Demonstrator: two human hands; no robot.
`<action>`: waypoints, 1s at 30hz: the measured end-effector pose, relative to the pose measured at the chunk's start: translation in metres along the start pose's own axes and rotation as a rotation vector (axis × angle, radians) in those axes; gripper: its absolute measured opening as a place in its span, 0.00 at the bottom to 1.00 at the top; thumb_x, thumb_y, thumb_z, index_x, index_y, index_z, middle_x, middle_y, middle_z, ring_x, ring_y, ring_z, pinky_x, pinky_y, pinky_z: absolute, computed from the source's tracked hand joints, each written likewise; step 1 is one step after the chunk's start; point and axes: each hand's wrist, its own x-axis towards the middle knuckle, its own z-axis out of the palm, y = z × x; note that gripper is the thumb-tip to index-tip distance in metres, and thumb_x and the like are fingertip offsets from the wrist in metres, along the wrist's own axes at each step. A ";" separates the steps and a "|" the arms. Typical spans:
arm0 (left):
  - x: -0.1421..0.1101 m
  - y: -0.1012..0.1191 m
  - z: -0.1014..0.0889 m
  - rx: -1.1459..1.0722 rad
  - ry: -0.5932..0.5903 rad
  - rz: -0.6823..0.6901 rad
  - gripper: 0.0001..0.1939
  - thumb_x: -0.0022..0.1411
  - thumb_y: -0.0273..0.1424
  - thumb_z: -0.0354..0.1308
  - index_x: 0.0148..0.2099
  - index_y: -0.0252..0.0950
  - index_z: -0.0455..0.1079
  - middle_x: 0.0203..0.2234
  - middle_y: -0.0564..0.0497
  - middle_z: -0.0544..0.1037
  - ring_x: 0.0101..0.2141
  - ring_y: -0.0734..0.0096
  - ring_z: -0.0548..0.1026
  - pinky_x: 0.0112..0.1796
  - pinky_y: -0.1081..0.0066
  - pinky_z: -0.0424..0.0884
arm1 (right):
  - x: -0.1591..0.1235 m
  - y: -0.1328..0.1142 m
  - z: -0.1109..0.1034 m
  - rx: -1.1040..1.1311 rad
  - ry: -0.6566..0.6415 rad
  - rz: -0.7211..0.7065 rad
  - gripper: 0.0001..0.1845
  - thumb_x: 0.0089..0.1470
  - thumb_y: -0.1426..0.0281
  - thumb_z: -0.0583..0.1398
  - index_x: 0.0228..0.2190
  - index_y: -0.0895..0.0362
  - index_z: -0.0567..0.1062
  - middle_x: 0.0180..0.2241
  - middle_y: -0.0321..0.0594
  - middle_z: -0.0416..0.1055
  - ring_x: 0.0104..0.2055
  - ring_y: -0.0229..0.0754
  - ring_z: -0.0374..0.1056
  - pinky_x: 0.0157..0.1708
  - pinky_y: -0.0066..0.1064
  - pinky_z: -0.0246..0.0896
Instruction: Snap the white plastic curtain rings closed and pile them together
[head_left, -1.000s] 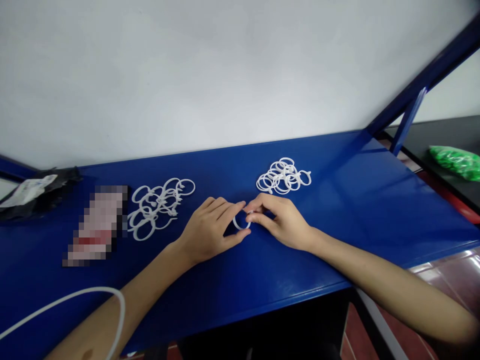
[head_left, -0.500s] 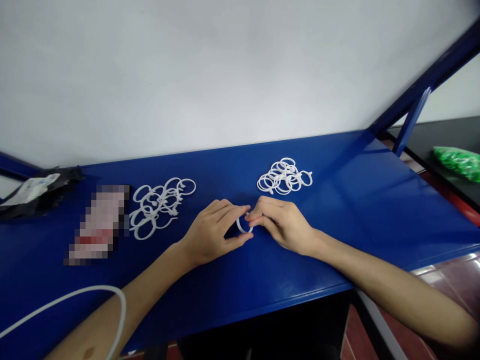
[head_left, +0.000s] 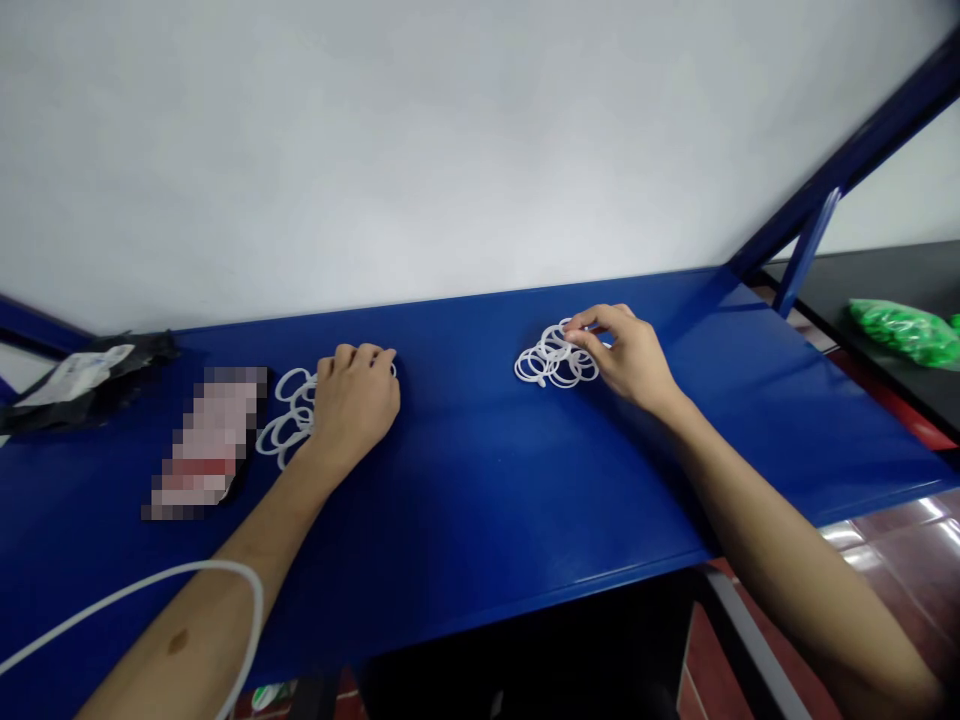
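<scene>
My left hand (head_left: 356, 408) is over the left pile of white plastic rings (head_left: 291, 430), its back towards me. Its fingers are bent and slightly apart; the fingertips are hidden, and I see nothing held. My right hand (head_left: 630, 355) is at the right pile of similar rings (head_left: 551, 365). There, thumb and forefinger pinch a thin white ring (head_left: 564, 324) at the top of the pile. The rings overlap one another on the blue tabletop (head_left: 457, 460).
A pixelated flat object (head_left: 214, 440) lies left of the left pile, with a black plastic package (head_left: 97, 375) beyond it. A white cord (head_left: 142, 583) loops across my left forearm. At the right, a bag of green items (head_left: 904, 332) rests on a dark surface behind a blue brace (head_left: 806, 255).
My hands have parted from the ring they both held at the middle. The left has moved to the left pile, the right up to the right pile.
</scene>
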 end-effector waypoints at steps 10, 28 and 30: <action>0.001 -0.004 -0.003 -0.076 0.076 -0.029 0.16 0.70 0.33 0.45 0.43 0.39 0.76 0.40 0.43 0.80 0.45 0.46 0.68 0.45 0.50 0.56 | -0.001 0.007 0.002 -0.173 0.021 0.004 0.06 0.61 0.64 0.61 0.37 0.52 0.77 0.40 0.42 0.78 0.45 0.50 0.66 0.50 0.46 0.58; -0.029 0.062 -0.032 -0.556 0.159 0.124 0.14 0.64 0.30 0.57 0.25 0.38 0.63 0.19 0.57 0.71 0.28 0.69 0.69 0.40 0.60 0.61 | -0.046 -0.078 0.033 0.270 -0.368 -0.320 0.13 0.67 0.64 0.56 0.50 0.56 0.70 0.40 0.43 0.74 0.38 0.40 0.72 0.36 0.33 0.71; -0.030 0.064 -0.032 -0.543 0.157 0.163 0.17 0.65 0.30 0.55 0.23 0.38 0.60 0.18 0.57 0.70 0.27 0.69 0.68 0.41 0.59 0.61 | -0.046 -0.077 0.032 0.308 -0.339 -0.294 0.10 0.67 0.68 0.56 0.48 0.57 0.71 0.39 0.43 0.74 0.38 0.39 0.73 0.37 0.33 0.71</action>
